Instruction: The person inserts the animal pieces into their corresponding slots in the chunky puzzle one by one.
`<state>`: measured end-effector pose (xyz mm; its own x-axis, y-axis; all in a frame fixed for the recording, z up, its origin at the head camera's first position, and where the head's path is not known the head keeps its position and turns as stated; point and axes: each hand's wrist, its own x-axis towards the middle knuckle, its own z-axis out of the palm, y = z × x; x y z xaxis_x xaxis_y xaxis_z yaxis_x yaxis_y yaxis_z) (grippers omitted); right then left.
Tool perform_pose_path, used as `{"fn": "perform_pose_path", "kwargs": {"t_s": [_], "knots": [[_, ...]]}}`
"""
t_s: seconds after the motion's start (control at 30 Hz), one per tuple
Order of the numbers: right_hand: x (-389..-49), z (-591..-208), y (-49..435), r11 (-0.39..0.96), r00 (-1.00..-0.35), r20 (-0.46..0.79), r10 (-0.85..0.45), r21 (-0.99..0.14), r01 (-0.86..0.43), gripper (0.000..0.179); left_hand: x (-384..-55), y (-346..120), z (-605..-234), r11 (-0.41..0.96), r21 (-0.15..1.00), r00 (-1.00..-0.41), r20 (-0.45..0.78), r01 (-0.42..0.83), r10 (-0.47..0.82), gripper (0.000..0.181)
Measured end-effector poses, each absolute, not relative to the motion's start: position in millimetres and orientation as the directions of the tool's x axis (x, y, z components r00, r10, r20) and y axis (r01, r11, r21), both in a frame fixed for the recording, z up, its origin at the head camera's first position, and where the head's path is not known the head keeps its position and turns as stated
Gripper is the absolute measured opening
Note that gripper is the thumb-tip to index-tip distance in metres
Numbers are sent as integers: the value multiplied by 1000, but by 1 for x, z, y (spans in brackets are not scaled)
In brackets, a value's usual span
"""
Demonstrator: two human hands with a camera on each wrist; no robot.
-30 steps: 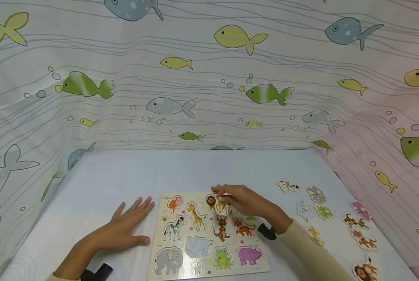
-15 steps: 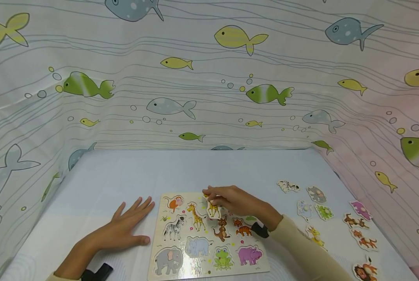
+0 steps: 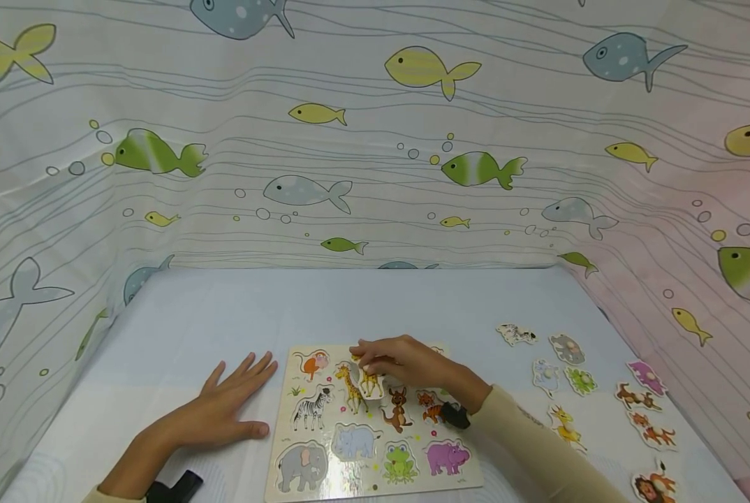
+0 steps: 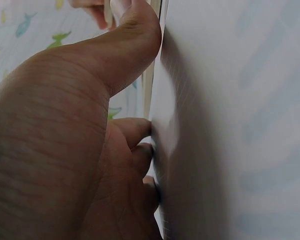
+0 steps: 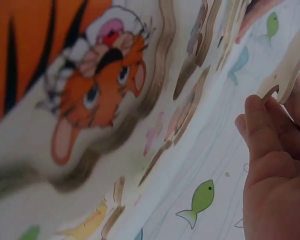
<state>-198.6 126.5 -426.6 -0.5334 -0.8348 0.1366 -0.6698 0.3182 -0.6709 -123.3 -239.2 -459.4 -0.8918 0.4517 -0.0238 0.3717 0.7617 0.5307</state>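
My right hand (image 3: 403, 360) pinches a giraffe puzzle piece (image 3: 371, 385) over the upper part of the wooden animal puzzle board (image 3: 287, 482). The piece overlaps the right side of the printed giraffe recess (image 3: 349, 384) in the head view. In the right wrist view the fingers (image 5: 267, 135) grip the piece's pale wooden edge (image 5: 292, 62), with the board's tiger recess (image 5: 100, 85) large in front. Left of the board, my left hand (image 3: 224, 409) rests on the table with fingers spread, holding nothing. In the left wrist view its thumb (image 4: 132, 45) is beside the board's edge.
Loose animal pieces lie to the right: a zebra (image 3: 516, 334), an elephant (image 3: 566, 348), a frog (image 3: 580, 380), a hippo (image 3: 646, 376), a tiger (image 3: 651, 428), a lion (image 3: 654, 485) and several others. A fish-patterned curtain (image 3: 362, 154) stands behind the table (image 3: 224, 307).
My right hand has carried the giraffe piece leftward and slightly nearer, from beside the printed lion to the printed giraffe. The left hand has stayed in place.
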Motion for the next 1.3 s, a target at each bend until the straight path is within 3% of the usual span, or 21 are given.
{"fn": "perform_pose_path", "kwargs": {"t_s": [0.23, 0.6, 1.3], "knots": [[-201, -434, 121, 310, -545, 109, -831, -722, -618, 23, -123, -238, -457, 760, 535, -890, -32, 368, 454, 104], [-203, -437, 111, 361, -554, 90, -828, -670, -649, 22, -125, -239, -457, 756, 528, -886, -15, 386, 463, 103], [-204, -442, 103, 406, -569, 29, -822, -670, -621, 18, -123, -238, -457, 765, 530, -892, -33, 367, 450, 103]]}}
